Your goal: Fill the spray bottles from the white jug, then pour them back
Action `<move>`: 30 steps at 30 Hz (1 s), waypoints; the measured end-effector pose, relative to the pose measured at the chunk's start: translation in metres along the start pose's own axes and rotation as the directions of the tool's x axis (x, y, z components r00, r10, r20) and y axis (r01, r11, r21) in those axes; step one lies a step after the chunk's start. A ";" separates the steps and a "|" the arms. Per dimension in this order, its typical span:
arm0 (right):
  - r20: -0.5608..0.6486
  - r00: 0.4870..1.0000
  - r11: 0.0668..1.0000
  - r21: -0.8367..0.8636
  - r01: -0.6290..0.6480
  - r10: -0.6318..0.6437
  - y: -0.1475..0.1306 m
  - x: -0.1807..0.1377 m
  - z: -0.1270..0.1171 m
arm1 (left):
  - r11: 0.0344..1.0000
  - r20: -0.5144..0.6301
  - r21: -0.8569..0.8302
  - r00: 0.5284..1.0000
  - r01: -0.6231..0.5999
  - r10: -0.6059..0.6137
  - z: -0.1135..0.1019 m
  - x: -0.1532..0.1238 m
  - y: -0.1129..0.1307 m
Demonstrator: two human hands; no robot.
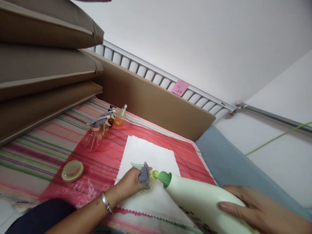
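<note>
1. Bottle of pale green plastic (195,195) is clasped in the right hand's (258,208) grip, thumb and fingers around its body. It is tipped well over, its green spout (165,178) at the yellowish neck of a small clear bottle (151,184); whether they touch, I cannot tell.
2. Left hand (129,182) pinches a grey spray head (144,175) beside the small clear bottle; whether its fingers also hold that bottle is hidden.
3. White zigzag-edged sheet (152,151) lies beneath both.
4. Pink-collared spray bottle (92,141) and round pale lid (72,170) rest leftward on red sheeting (104,165).
</note>
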State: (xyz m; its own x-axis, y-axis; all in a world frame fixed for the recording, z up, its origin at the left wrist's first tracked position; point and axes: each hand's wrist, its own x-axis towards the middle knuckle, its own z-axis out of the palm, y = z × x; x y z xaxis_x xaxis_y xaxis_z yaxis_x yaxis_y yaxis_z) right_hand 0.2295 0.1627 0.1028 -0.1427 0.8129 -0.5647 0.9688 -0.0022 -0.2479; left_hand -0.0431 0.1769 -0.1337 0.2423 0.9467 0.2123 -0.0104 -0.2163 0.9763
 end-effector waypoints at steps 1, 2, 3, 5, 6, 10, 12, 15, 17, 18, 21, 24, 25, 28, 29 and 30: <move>-0.001 1.000 1.000 -0.003 -0.002 0.002 -0.001 0.000 0.000 | 1.000 -0.002 0.003 1.000 0.001 -0.001 0.000 0.000 0.000; -0.005 1.000 1.000 -0.002 0.001 -0.001 -0.001 0.000 -0.001 | 1.000 -0.003 0.006 1.000 0.000 0.000 0.000 0.000 0.000; -0.009 1.000 1.000 -0.001 0.005 -0.005 -0.002 0.000 -0.001 | 1.000 0.001 0.008 1.000 -0.002 0.002 0.000 0.000 0.001; -0.011 1.000 1.000 0.006 0.009 -0.009 -0.003 0.000 -0.001 | 1.000 0.011 0.009 1.000 -0.009 0.008 0.000 0.000 0.002; -0.008 1.000 1.000 0.009 0.006 -0.006 -0.003 0.000 -0.001 | 1.000 0.015 0.011 1.000 -0.012 0.012 0.000 0.000 0.003; 0.010 1.000 1.000 0.017 -0.014 0.014 -0.004 0.000 -0.002 | 1.000 0.015 0.014 1.000 0.001 -0.001 0.000 0.001 0.005; 0.004 1.000 1.000 0.011 -0.023 0.023 -0.005 0.000 -0.002 | 1.000 0.012 0.012 1.000 0.004 -0.004 0.000 0.000 0.007; -0.005 1.000 1.000 -0.006 -0.020 0.020 -0.004 -0.001 -0.002 | 1.000 0.008 0.016 1.000 0.004 -0.004 -0.001 0.000 0.008; -0.002 1.000 1.000 -0.002 -0.009 0.009 -0.002 -0.001 -0.002 | 1.000 0.006 0.015 1.000 -0.007 0.007 -0.001 0.000 0.007; 0.002 1.000 1.000 0.002 -0.003 0.003 -0.001 -0.001 -0.002 | 1.000 0.007 0.016 1.000 -0.013 0.013 -0.001 0.000 0.007; 0.007 1.000 1.000 0.009 0.011 -0.011 0.000 -0.001 -0.002 | 1.000 0.004 0.017 1.000 -0.015 0.015 0.000 0.000 0.006; 0.006 1.000 1.000 0.012 0.009 -0.009 -0.001 -0.001 -0.002 | 1.000 0.009 0.012 1.000 -0.001 0.001 0.000 0.000 0.006; 0.006 1.000 1.000 0.019 0.008 -0.008 -0.002 -0.001 -0.002 | 1.000 0.009 0.008 1.000 0.004 -0.004 0.000 0.000 0.006; 0.000 1.000 0.999 0.036 -0.005 0.005 -0.003 -0.002 -0.002 | 1.000 0.008 -0.003 1.000 0.013 -0.013 0.000 0.000 0.006; -0.001 1.000 0.999 0.036 -0.011 0.011 -0.003 -0.002 -0.002 | 1.000 0.006 -0.010 1.000 0.016 -0.016 0.000 0.000 0.005; -0.003 1.000 0.999 0.036 -0.008 0.009 -0.002 -0.002 -0.002 | 1.000 0.007 -0.016 1.000 0.019 -0.019 0.001 0.000 0.004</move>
State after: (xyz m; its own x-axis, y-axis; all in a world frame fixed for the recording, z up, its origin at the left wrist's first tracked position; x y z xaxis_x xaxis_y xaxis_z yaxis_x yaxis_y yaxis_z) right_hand 0.2278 0.1617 0.1061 -0.1337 0.8148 -0.5642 0.9621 -0.0299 -0.2711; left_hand -0.0428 0.1756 -0.1297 0.2490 0.9490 0.1933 -0.0213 -0.1942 0.9807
